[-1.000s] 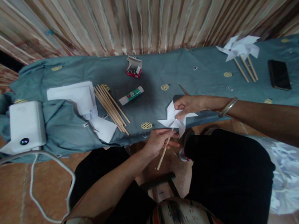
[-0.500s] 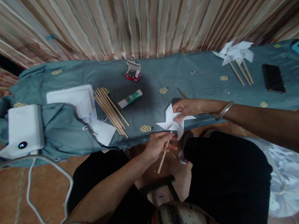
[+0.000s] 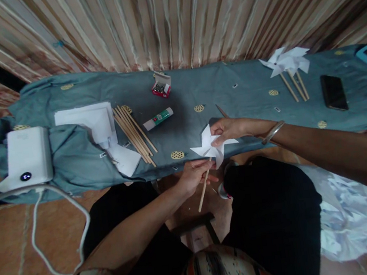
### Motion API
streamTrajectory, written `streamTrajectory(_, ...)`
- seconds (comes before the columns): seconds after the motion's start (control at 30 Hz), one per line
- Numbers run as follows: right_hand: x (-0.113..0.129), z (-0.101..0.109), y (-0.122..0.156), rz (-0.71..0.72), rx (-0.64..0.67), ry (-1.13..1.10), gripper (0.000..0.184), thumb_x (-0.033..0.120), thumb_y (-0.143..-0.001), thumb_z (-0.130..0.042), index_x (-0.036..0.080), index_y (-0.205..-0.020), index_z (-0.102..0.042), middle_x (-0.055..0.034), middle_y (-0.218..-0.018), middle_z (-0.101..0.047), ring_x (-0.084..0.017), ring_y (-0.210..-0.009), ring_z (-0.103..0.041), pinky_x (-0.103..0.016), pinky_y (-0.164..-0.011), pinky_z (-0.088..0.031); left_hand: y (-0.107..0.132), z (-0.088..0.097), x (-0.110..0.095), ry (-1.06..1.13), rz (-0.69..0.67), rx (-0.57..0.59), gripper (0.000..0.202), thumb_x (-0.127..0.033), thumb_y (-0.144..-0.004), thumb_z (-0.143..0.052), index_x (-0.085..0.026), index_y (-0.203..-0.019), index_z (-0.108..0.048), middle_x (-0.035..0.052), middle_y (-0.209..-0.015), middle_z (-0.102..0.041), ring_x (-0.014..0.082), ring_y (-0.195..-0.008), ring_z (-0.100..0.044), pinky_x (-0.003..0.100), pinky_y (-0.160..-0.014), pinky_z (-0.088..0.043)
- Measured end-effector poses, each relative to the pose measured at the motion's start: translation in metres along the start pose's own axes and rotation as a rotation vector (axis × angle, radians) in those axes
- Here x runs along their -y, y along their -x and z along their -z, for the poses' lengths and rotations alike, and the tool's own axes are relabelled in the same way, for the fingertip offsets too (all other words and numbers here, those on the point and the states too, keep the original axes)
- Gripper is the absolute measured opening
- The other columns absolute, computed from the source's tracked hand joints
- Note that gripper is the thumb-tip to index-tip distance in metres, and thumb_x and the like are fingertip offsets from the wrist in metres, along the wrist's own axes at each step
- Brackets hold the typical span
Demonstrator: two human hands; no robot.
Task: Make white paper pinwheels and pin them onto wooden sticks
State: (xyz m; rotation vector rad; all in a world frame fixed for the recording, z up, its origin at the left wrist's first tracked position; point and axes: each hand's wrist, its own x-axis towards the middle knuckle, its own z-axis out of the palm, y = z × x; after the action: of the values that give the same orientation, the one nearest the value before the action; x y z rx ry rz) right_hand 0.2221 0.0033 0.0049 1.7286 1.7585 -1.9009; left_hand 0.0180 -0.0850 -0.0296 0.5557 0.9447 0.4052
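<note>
A white paper pinwheel (image 3: 219, 150) is held at the front edge of the cloth-covered table. My right hand (image 3: 226, 130) pinches its paper from above, near the centre. From the left, my left hand (image 3: 195, 175) grips the wooden stick (image 3: 204, 189) just under the paper blades, and the stick's lower end slants down toward my lap. Part of the stick's top is hidden behind the paper. A pointed thin tool (image 3: 222, 110) lies on the cloth just beyond my right hand.
Left of my hands lie several loose wooden sticks (image 3: 133, 135), a glue stick (image 3: 158, 118), paper sheets (image 3: 82, 112) and a white power bank (image 3: 28, 155) with a cable. Behind stands an open red box of pins (image 3: 161, 87). Finished pinwheels (image 3: 286, 61) and a phone (image 3: 333, 92) lie right.
Both hands keep their hold on the pinwheel. The stick's lower end has swung slightly to the right, and the whole view has shifted a little.
</note>
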Motion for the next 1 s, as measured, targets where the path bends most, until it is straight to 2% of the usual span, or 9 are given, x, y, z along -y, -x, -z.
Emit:
streamTrajectory(0.27, -0.003, -0.001, -0.001, -0.034, -0.008, -0.04, 0.042, 0.043, -0.048, -0.083, 0.019, -0.078, -0.067, -0.0017, -0.079, -0.07, -0.017, -0.071, -0.061, -0.029, -0.068, -0.047, 0.004, -0.003, -0.002, 0.014, 0.011, -0.002, 0.014, -0.015, -0.088, -0.06, -0.011, -0.091, -0.073, 0.0094, -0.089, -0.074, 0.0098, -0.047, -0.065, 0.017, -0.043, -0.044)
streamTrajectory(0.47, 0.005, -0.004, 0.004, -0.019, -0.023, -0.015, 0.045, 0.046, -0.046, -0.082, 0.018, -0.077, -0.067, -0.0036, -0.083, -0.069, -0.02, -0.079, -0.062, -0.032, -0.074, -0.047, 0.003, -0.001, 0.002, 0.037, -0.012, 0.007, 0.014, -0.019, -0.086, -0.064, -0.01, -0.092, -0.074, 0.0124, -0.093, -0.075, 0.0104, -0.049, -0.065, 0.017, -0.043, -0.043)
streamTrajectory(0.6, 0.007, -0.004, 0.005, -0.001, -0.008, -0.04, 0.041, 0.042, -0.046, -0.082, 0.018, -0.076, -0.068, -0.0023, -0.08, -0.069, -0.019, -0.075, -0.061, -0.031, -0.073, -0.047, 0.001, 0.0, 0.004, 0.044, -0.017, 0.015, 0.016, -0.018, -0.088, -0.061, -0.01, -0.095, -0.073, 0.0136, -0.097, -0.074, 0.0109, -0.048, -0.066, 0.018, -0.043, -0.043)
streamTrajectory(0.83, 0.007, -0.005, 0.006, -0.024, -0.004, -0.088, 0.039, 0.04, -0.046, -0.083, 0.018, -0.076, -0.07, -0.0033, -0.081, -0.072, -0.02, -0.076, -0.065, -0.033, -0.074, -0.05, 0.004, 0.0, 0.0, 0.058, -0.047, 0.027, 0.013, -0.019, -0.085, -0.066, -0.008, -0.089, -0.073, 0.0118, -0.086, -0.074, 0.0112, -0.047, -0.065, 0.016, -0.039, -0.038)
streamTrajectory(1.0, 0.01, -0.006, 0.006, -0.016, -0.032, -0.036, 0.037, 0.041, -0.046, -0.082, 0.019, -0.073, -0.069, -0.0022, -0.077, -0.072, -0.019, -0.072, -0.065, -0.031, -0.069, -0.05, 0.005, 0.002, -0.004, 0.074, -0.044, 0.005, 0.01, -0.014, -0.084, -0.064, -0.007, -0.086, -0.072, 0.0101, -0.078, -0.073, 0.0116, -0.045, -0.065, 0.016, -0.036, -0.033)
